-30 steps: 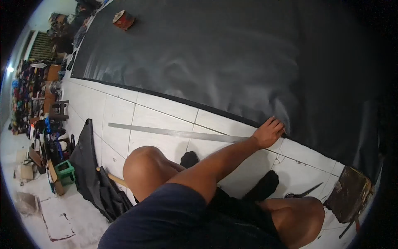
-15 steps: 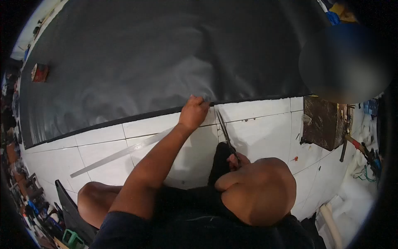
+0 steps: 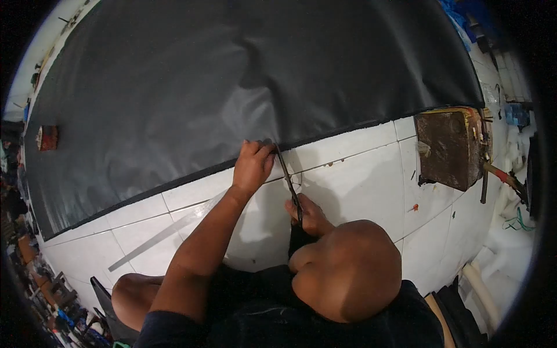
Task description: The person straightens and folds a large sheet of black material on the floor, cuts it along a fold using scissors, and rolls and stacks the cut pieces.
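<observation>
A large black sheet (image 3: pixel 174 104) of leather-like material is spread over the white tiled floor. At its near edge, my left hand (image 3: pixel 253 165) has its fingers closed, pinching the material. My right hand (image 3: pixel 311 214) is wrapped around the handles of long dark scissors (image 3: pixel 288 178). The blade tips reach the sheet's edge just right of my left fingers; whether the material lies between the blades is hard to make out. Under my left forearm a long flat metal ruler (image 3: pixel 148 245) lies on the tiles.
A small red tin (image 3: pixel 47 138) stands on the sheet at far left. By the sheet's right corner is a worn brown box (image 3: pixel 444 151), with a red-handled tool (image 3: pixel 503 175) beside it. My bent knee (image 3: pixel 348 269) is close to my right hand. Clutter lines the left side.
My right hand has brought the scissors forward, so their tips now meet the sheet's edge beside my left fingers. My left hand still pinches the edge. The camera view has turned slightly.
</observation>
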Demonstrator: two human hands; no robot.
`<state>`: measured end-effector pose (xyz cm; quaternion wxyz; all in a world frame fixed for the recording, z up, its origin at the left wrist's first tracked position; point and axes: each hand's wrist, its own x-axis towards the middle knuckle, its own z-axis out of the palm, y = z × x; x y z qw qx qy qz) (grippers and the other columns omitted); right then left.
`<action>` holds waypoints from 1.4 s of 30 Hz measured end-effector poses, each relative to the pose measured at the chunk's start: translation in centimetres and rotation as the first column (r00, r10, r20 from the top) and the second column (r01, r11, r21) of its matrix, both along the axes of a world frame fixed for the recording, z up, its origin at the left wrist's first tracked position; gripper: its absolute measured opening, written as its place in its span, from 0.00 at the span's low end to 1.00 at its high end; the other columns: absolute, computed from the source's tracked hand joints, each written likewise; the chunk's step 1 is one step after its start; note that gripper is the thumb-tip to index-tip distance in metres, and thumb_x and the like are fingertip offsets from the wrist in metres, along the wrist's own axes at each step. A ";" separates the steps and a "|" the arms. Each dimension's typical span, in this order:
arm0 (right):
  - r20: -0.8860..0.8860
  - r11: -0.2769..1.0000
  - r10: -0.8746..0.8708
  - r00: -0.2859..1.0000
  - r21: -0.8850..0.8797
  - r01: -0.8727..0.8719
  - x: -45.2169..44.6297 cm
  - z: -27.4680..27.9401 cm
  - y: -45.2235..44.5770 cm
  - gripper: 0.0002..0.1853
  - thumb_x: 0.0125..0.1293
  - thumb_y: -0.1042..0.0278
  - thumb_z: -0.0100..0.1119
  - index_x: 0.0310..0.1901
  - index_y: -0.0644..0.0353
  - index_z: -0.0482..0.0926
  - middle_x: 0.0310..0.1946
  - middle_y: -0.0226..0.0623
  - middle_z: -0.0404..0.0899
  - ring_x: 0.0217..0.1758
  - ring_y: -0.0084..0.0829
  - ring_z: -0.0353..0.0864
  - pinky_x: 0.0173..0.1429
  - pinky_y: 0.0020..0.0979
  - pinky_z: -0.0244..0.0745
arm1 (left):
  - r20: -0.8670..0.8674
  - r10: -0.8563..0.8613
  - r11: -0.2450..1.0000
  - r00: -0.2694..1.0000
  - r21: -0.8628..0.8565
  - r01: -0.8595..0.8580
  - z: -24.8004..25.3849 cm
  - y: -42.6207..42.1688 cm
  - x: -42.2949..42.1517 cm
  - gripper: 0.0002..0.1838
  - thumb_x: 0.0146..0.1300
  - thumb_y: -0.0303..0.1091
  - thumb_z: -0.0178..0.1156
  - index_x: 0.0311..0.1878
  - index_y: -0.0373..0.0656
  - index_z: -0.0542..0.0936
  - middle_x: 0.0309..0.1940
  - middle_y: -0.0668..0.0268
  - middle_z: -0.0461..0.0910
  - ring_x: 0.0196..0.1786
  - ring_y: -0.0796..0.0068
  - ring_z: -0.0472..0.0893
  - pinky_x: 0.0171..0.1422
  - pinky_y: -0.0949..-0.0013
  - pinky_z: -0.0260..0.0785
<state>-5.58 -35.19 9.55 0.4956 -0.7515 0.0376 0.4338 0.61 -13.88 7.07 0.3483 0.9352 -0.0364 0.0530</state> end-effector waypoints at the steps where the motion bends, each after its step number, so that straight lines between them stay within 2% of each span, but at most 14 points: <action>1: 0.012 1.000 -0.009 1.000 0.007 0.009 0.0 0.4 0.2 0.22 0.73 0.44 0.51 0.36 0.58 0.69 0.23 0.29 0.68 0.28 0.25 0.70 0.37 0.29 0.68 | -0.002 -0.003 1.000 1.000 0.005 0.003 0.1 0.1 0.1 0.12 0.59 0.28 0.64 0.47 0.42 0.82 0.41 0.57 0.78 0.47 0.52 0.76 0.64 0.50 0.65; 2: 0.009 1.000 -0.013 1.000 0.010 0.013 -0.1 0.1 0.2 0.22 0.73 0.44 0.51 0.36 0.58 0.69 0.23 0.29 0.68 0.28 0.25 0.70 0.37 0.29 0.68 | -0.009 -0.009 1.000 1.000 0.008 0.009 -0.1 0.1 0.1 0.11 0.59 0.28 0.64 0.47 0.42 0.82 0.40 0.57 0.78 0.47 0.52 0.76 0.65 0.50 0.64; 4: -0.040 0.994 -0.069 0.997 0.078 0.072 -0.2 -0.6 0.0 0.26 0.70 0.40 0.55 0.36 0.61 0.70 0.27 0.39 0.74 0.32 0.33 0.74 0.41 0.36 0.68 | -0.014 -0.015 1.000 1.000 0.006 0.015 -0.5 -0.2 0.1 0.11 0.60 0.28 0.64 0.46 0.41 0.82 0.40 0.57 0.79 0.47 0.53 0.76 0.66 0.50 0.64; 6: -0.066 0.992 -0.085 0.994 0.083 0.090 -0.1 -1.2 0.4 0.26 0.70 0.40 0.55 0.36 0.61 0.70 0.26 0.37 0.73 0.31 0.32 0.74 0.40 0.36 0.68 | 0.019 0.026 0.999 0.999 0.025 -0.027 -0.6 -0.3 0.2 0.12 0.58 0.28 0.63 0.47 0.45 0.83 0.37 0.61 0.77 0.45 0.54 0.77 0.70 0.45 0.62; 12: -0.136 0.992 -0.075 0.988 0.088 0.088 0.8 -0.4 0.6 0.25 0.70 0.40 0.54 0.35 0.59 0.70 0.25 0.34 0.71 0.30 0.31 0.72 0.38 0.35 0.67 | 0.017 0.024 1.000 1.000 0.013 -0.024 -0.8 -0.2 0.0 0.12 0.59 0.29 0.63 0.47 0.46 0.83 0.37 0.61 0.77 0.45 0.54 0.77 0.71 0.45 0.62; 20: 0.024 0.994 -0.064 0.998 -0.087 0.066 0.0 -2.2 1.0 0.26 0.68 0.42 0.58 0.34 0.63 0.73 0.28 0.47 0.78 0.35 0.39 0.77 0.45 0.42 0.71 | 0.039 0.025 0.997 0.999 0.069 -0.028 -1.3 -0.1 -0.3 0.13 0.59 0.30 0.64 0.48 0.43 0.84 0.37 0.61 0.77 0.45 0.56 0.77 0.70 0.45 0.62; 22: 0.186 0.998 -0.058 0.981 -0.014 0.062 -0.7 -4.1 0.7 0.19 0.71 0.50 0.58 0.32 0.59 0.71 0.20 0.29 0.70 0.22 0.23 0.71 0.29 0.30 0.68 | 0.048 0.029 0.998 0.998 0.055 -0.031 -1.3 -0.4 -0.2 0.14 0.59 0.30 0.64 0.49 0.43 0.84 0.36 0.61 0.77 0.45 0.57 0.78 0.70 0.45 0.63; 27: 0.227 0.999 -0.036 0.973 0.020 0.032 -0.1 -3.5 1.4 0.20 0.71 0.50 0.57 0.31 0.59 0.71 0.18 0.28 0.70 0.21 0.23 0.71 0.27 0.30 0.67 | 0.047 0.023 0.999 0.999 0.035 -0.025 -1.2 -0.1 -0.7 0.15 0.59 0.30 0.64 0.50 0.42 0.83 0.37 0.63 0.76 0.45 0.58 0.78 0.71 0.44 0.62; 29: 0.364 0.998 -0.032 0.931 -0.037 0.049 0.6 -2.9 1.9 0.21 0.71 0.49 0.57 0.30 0.60 0.71 0.17 0.27 0.69 0.20 0.22 0.71 0.26 0.29 0.66 | 0.052 -0.002 0.999 0.999 0.055 -0.001 -1.3 0.0 -0.7 0.16 0.59 0.30 0.64 0.51 0.42 0.83 0.38 0.62 0.76 0.46 0.57 0.77 0.71 0.44 0.61; 33: 0.259 0.997 -0.076 0.963 0.038 0.069 2.8 -4.2 2.7 0.21 0.71 0.50 0.58 0.30 0.60 0.71 0.16 0.27 0.69 0.19 0.22 0.70 0.26 0.28 0.65 | 0.060 -0.063 0.991 0.996 0.124 0.055 -1.5 0.1 -1.0 0.19 0.58 0.29 0.63 0.54 0.40 0.81 0.41 0.60 0.75 0.49 0.54 0.76 0.73 0.42 0.58; 35: 0.144 0.998 -0.055 0.988 -0.017 0.058 3.6 -4.0 2.8 0.28 0.67 0.42 0.59 0.37 0.67 0.76 0.27 0.49 0.78 0.35 0.43 0.80 0.44 0.43 0.72 | 0.062 -0.080 0.987 0.995 0.147 0.070 -1.5 0.3 -1.1 0.20 0.58 0.28 0.62 0.55 0.40 0.80 0.42 0.59 0.74 0.50 0.54 0.75 0.73 0.42 0.58; 36: 0.148 0.999 -0.049 0.988 -0.016 0.052 3.7 -4.1 2.8 0.28 0.67 0.42 0.59 0.37 0.67 0.76 0.27 0.49 0.78 0.35 0.43 0.80 0.44 0.43 0.72 | 0.057 -0.099 0.982 0.993 0.166 0.089 -1.6 0.3 -1.2 0.21 0.57 0.27 0.61 0.56 0.39 0.79 0.44 0.58 0.73 0.51 0.54 0.75 0.73 0.41 0.58; 38: 0.265 0.997 -0.075 0.961 0.037 0.068 3.4 -4.6 2.9 0.20 0.71 0.51 0.58 0.31 0.61 0.72 0.16 0.27 0.69 0.19 0.21 0.69 0.25 0.28 0.66 | 0.027 -0.108 0.976 0.994 0.195 0.100 -1.7 0.2 -1.5 0.23 0.58 0.28 0.59 0.58 0.39 0.78 0.45 0.57 0.73 0.53 0.54 0.74 0.74 0.41 0.56; 42: 0.375 0.999 -0.052 0.926 0.027 0.045 2.6 -6.5 3.1 0.20 0.71 0.50 0.59 0.33 0.62 0.73 0.17 0.27 0.69 0.18 0.21 0.69 0.25 0.28 0.65 | -0.002 -0.130 0.935 0.992 0.333 0.123 -1.4 -0.1 -2.2 0.27 0.59 0.31 0.57 0.65 0.40 0.72 0.50 0.57 0.72 0.60 0.55 0.71 0.76 0.42 0.52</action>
